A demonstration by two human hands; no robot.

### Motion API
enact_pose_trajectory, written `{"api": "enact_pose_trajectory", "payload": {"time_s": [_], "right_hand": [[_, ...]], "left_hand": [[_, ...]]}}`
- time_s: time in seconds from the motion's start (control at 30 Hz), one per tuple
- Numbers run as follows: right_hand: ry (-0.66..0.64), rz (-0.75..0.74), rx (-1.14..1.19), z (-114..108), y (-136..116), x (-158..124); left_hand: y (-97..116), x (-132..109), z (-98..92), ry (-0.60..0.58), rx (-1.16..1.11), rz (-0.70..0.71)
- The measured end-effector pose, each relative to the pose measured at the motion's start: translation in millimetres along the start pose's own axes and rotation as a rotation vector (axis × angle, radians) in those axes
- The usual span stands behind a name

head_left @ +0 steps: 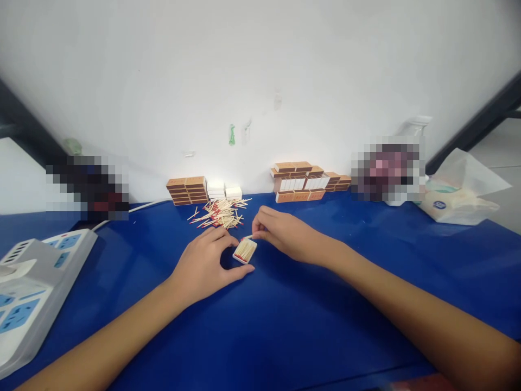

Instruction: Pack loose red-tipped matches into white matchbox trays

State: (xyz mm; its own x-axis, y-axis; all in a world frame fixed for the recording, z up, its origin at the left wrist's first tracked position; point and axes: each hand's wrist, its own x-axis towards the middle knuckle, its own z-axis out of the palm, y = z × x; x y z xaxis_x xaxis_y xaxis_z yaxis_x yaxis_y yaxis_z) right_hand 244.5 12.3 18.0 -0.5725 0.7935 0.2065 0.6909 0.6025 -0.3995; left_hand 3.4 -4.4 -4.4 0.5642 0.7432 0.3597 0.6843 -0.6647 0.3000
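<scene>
A small white matchbox tray (239, 259) filled with red-tipped matches (246, 250) is in the middle of the head view. My left hand (207, 260) curls around its left side, index finger at the far corner and thumb along the near edge, gripping it. Just beyond the tray's far edge, my right hand (279, 228) pinches a matchstick (247, 237), its red head pointing left. Behind both hands lies a loose pile of matches (222, 213).
Stacked brown matchboxes (187, 190) stand by the wall, beside white trays (216, 190). More matchboxes (301, 182) are piled right of them. A power strip (77, 271) occupies the left of the blue table (260, 336); a tissue pack (456, 203) lies at right.
</scene>
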Motion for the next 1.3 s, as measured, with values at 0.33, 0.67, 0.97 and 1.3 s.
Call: {"api": "enact_pose_trajectory", "payload": {"time_s": [0.33,0.67,0.97,1.3], "right_hand": [[0.051,-0.052,0.164,9.8,-5.8,0.3],[0.054,-0.030,0.143,41.2,-22.6,35.2],[-0.100,0.020,-0.101,38.6,-32.3,41.9],[-0.075,0.058,-0.099,22.5,-18.6,34.2]], "left_hand": [[-5.6,6.3,-15.3,0.029,-0.004,0.075],[-60.8,18.6,-63.1,0.067,0.133,0.074],[-62.2,16.8,-60.2,0.038,0.180,0.056],[-53.8,13.3,-50.3,-0.008,0.245,0.062]]}}
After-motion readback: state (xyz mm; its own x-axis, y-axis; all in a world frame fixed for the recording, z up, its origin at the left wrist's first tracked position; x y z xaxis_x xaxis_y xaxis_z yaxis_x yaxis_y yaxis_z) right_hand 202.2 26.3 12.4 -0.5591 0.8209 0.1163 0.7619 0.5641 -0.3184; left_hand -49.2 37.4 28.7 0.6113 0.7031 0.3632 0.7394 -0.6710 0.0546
